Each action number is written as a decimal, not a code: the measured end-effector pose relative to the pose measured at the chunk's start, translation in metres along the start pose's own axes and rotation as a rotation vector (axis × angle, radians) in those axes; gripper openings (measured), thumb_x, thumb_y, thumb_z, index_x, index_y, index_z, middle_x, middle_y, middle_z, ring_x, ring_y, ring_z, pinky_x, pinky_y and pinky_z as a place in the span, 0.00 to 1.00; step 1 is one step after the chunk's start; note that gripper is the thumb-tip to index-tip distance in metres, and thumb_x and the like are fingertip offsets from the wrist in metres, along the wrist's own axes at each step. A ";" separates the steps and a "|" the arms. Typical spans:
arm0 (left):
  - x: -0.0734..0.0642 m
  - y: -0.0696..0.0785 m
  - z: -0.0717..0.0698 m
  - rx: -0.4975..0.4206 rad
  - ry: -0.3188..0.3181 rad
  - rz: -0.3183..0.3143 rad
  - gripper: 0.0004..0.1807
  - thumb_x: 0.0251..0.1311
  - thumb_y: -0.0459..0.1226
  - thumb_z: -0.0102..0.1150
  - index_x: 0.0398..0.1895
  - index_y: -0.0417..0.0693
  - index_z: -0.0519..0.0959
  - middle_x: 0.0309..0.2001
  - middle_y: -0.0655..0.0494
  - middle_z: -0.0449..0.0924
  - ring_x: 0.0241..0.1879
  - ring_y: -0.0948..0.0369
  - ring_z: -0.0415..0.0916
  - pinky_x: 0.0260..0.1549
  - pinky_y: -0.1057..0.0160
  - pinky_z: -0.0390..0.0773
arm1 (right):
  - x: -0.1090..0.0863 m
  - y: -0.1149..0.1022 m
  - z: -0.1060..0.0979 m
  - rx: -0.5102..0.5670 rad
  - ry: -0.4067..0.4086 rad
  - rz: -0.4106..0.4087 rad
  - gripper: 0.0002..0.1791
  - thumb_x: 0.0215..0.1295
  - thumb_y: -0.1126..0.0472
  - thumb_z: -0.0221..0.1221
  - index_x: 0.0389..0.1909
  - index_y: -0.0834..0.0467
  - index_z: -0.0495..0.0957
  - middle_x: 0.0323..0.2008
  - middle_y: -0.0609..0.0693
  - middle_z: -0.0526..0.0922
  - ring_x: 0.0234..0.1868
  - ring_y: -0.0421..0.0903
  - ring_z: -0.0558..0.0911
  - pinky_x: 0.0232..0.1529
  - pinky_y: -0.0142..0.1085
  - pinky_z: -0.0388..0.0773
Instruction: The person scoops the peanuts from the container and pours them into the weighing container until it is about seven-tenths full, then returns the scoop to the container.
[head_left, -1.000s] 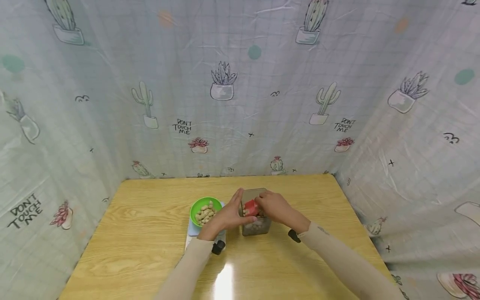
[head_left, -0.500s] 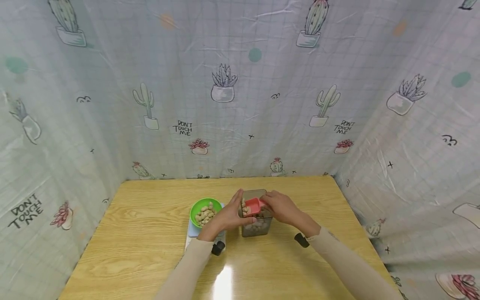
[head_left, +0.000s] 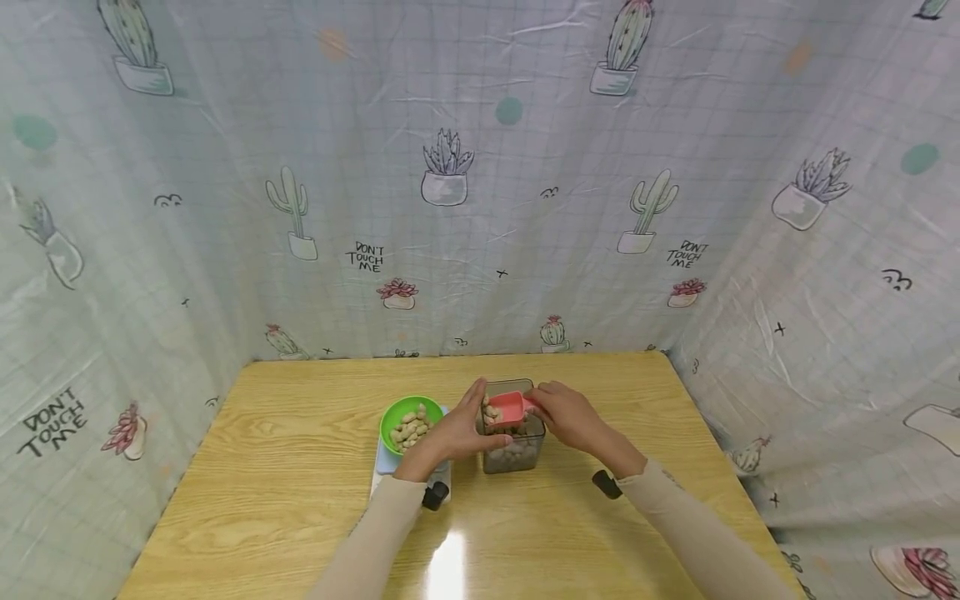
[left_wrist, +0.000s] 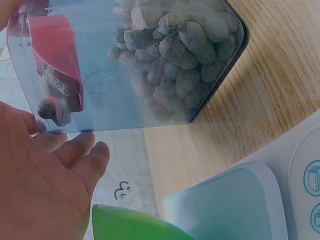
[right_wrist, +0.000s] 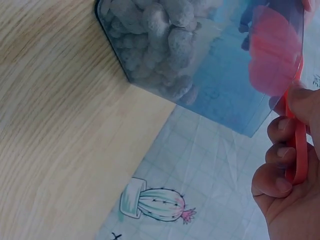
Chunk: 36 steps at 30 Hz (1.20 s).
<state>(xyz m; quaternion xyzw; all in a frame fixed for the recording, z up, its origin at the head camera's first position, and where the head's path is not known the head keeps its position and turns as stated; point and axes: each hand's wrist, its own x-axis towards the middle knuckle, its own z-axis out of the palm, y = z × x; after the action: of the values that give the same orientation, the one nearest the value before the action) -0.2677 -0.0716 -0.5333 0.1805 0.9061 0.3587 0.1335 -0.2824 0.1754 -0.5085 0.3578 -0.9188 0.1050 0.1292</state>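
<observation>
A see-through plastic container [head_left: 513, 456] partly filled with unshelled peanuts [left_wrist: 172, 55] stands on the table. My left hand [head_left: 458, 430] holds its left side near the rim, thumb along the near wall and fingers along the left wall. My right hand [head_left: 567, 416] grips the handle of a red scoop [head_left: 510, 407], fingers curled round it in the right wrist view. The scoop's bowl is inside the upper part of the container, above the heap, with a few peanuts at its left end. Left of my left hand, a green bowl [head_left: 390, 414] holds several peanuts.
The green bowl sits on a white kitchen scale [head_left: 381, 485] with a pale blue platform [left_wrist: 230, 200]. All stand on a wood-grain table [head_left: 300, 467]. A cactus-print curtain [head_left: 480, 250] hangs behind the table and at both sides.
The scoop has risen from among the peanuts and levelled out, now carrying a few. My right hand has shifted slightly right. My left hand stays on the container.
</observation>
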 end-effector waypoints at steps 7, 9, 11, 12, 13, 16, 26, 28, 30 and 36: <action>-0.001 -0.001 0.000 -0.003 0.004 0.004 0.65 0.49 0.71 0.59 0.80 0.61 0.30 0.81 0.56 0.31 0.75 0.44 0.54 0.66 0.44 0.67 | -0.004 0.003 0.003 0.028 -0.001 0.037 0.11 0.70 0.58 0.58 0.51 0.53 0.80 0.36 0.45 0.80 0.37 0.43 0.78 0.39 0.39 0.78; -0.001 -0.001 -0.001 -0.004 0.009 0.007 0.65 0.49 0.71 0.60 0.80 0.61 0.31 0.81 0.56 0.31 0.74 0.43 0.55 0.66 0.43 0.67 | -0.006 0.004 0.004 0.052 -0.011 0.058 0.12 0.72 0.57 0.56 0.52 0.53 0.79 0.38 0.45 0.81 0.40 0.44 0.79 0.41 0.40 0.78; -0.001 -0.001 -0.001 -0.005 0.012 0.012 0.65 0.50 0.71 0.60 0.80 0.61 0.31 0.81 0.55 0.31 0.74 0.43 0.55 0.66 0.43 0.67 | -0.009 0.005 0.004 0.069 -0.013 0.079 0.12 0.73 0.55 0.54 0.52 0.52 0.78 0.39 0.45 0.81 0.42 0.44 0.79 0.43 0.41 0.79; -0.001 -0.002 -0.001 -0.006 0.012 0.016 0.65 0.50 0.70 0.60 0.80 0.60 0.31 0.81 0.54 0.31 0.75 0.43 0.54 0.66 0.43 0.66 | -0.010 0.005 0.004 0.083 -0.009 0.088 0.12 0.73 0.55 0.54 0.52 0.52 0.78 0.40 0.46 0.82 0.43 0.45 0.80 0.44 0.42 0.79; -0.001 -0.002 -0.001 -0.006 0.010 0.017 0.65 0.50 0.71 0.60 0.80 0.61 0.31 0.81 0.54 0.31 0.75 0.44 0.54 0.67 0.43 0.66 | -0.011 0.006 0.004 0.094 -0.001 0.095 0.12 0.73 0.55 0.54 0.52 0.52 0.78 0.41 0.46 0.82 0.44 0.45 0.80 0.45 0.43 0.79; -0.001 -0.003 0.000 0.003 0.004 0.023 0.65 0.50 0.71 0.58 0.80 0.62 0.30 0.81 0.56 0.30 0.75 0.44 0.53 0.67 0.43 0.65 | -0.016 0.007 0.005 0.115 0.029 0.109 0.11 0.73 0.56 0.53 0.51 0.53 0.78 0.41 0.46 0.82 0.43 0.45 0.80 0.44 0.43 0.78; -0.009 0.001 -0.003 0.024 0.055 0.058 0.59 0.55 0.69 0.56 0.79 0.66 0.32 0.80 0.63 0.28 0.74 0.41 0.55 0.66 0.41 0.66 | -0.025 0.007 0.001 0.087 0.083 0.122 0.12 0.74 0.56 0.52 0.52 0.55 0.77 0.43 0.48 0.83 0.45 0.47 0.80 0.45 0.44 0.79; -0.013 0.003 -0.007 0.036 0.064 0.066 0.58 0.57 0.68 0.56 0.79 0.65 0.32 0.81 0.62 0.28 0.74 0.41 0.55 0.64 0.40 0.67 | -0.025 0.006 -0.003 0.067 0.094 0.115 0.12 0.74 0.57 0.53 0.52 0.55 0.76 0.42 0.49 0.83 0.44 0.47 0.80 0.44 0.44 0.79; -0.017 0.005 -0.011 0.041 0.075 0.069 0.57 0.58 0.66 0.56 0.79 0.65 0.32 0.81 0.61 0.28 0.73 0.40 0.56 0.61 0.40 0.70 | -0.024 0.006 -0.008 0.061 0.102 0.107 0.11 0.74 0.57 0.53 0.52 0.56 0.76 0.41 0.49 0.83 0.42 0.47 0.80 0.41 0.43 0.79; -0.033 0.005 -0.022 0.027 0.128 0.069 0.55 0.60 0.64 0.57 0.79 0.69 0.31 0.81 0.60 0.29 0.70 0.39 0.63 0.61 0.36 0.68 | -0.021 0.005 -0.023 0.067 0.122 0.087 0.11 0.74 0.58 0.52 0.52 0.56 0.75 0.41 0.49 0.82 0.41 0.46 0.79 0.41 0.43 0.78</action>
<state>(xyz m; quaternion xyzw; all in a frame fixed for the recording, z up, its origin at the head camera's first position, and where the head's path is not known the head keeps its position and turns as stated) -0.2452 -0.0958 -0.5104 0.1898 0.9108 0.3617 0.0604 -0.2672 0.1982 -0.4940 0.3148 -0.9199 0.1627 0.1683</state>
